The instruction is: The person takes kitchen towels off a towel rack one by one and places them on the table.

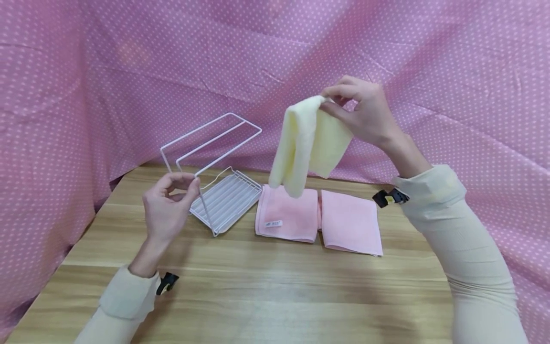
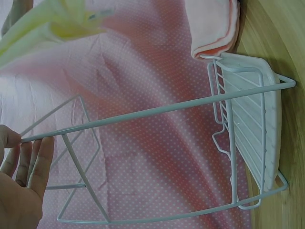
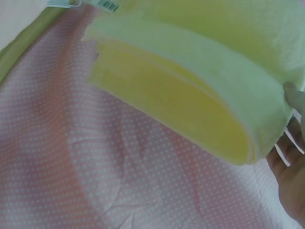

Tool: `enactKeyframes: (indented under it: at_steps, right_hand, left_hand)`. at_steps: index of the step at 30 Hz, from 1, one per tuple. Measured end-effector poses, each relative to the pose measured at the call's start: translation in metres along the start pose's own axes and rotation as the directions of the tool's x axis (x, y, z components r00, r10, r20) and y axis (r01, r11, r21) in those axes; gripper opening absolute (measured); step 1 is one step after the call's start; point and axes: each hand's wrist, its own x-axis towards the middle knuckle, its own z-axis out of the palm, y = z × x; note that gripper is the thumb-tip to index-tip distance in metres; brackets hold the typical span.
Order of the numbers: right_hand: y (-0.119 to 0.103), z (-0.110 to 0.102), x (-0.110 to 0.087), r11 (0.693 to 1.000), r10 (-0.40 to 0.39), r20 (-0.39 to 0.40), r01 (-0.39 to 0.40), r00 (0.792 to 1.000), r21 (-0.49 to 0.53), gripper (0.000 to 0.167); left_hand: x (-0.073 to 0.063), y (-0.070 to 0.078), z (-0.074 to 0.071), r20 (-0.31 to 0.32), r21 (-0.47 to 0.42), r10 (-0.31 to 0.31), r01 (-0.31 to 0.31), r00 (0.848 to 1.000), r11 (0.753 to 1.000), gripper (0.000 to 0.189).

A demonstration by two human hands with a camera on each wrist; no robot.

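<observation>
A white wire rack point(image 1: 210, 165) stands on the table at the left, with a slatted tray point(image 1: 225, 200) at its base. My left hand point(image 1: 169, 203) pinches one of the rack's upright wires near the top corner; in the left wrist view its fingers point(image 2: 40, 164) and thumb meet on that wire. In the air to the right, my right hand point(image 1: 363, 110) pinches a folded yellow towel point(image 1: 307, 143) by its upper edge. The towel hangs down in folds above two pink towels. In the right wrist view the yellow towel point(image 3: 190, 90) fills much of the picture.
Two folded pink towels, one with a white label point(image 1: 288, 212) and one without point(image 1: 351, 222), lie side by side right of the rack. Pink dotted cloth point(image 1: 275, 57) hangs behind and beside the wooden table point(image 1: 275, 296).
</observation>
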Motion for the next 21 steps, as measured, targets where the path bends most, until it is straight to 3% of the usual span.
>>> enactKeyframes:
  at_steps: [6, 21]
  right_hand:
    - [0.001, 0.002, -0.022, 0.997, 0.072, 0.038, -0.070, 0.997, -0.045, 0.017]
    - [0.000, 0.021, -0.071, 0.987, 0.159, 0.149, -0.151, 0.976, -0.060, 0.014]
  left_hand:
    - [0.002, -0.001, 0.000, 0.006, -0.003, -0.008, 0.008, 1.000, 1.000, 0.013]
    - [0.006, -0.002, 0.000, 0.011, -0.007, -0.002, 0.002, 1.000, 1.000, 0.013]
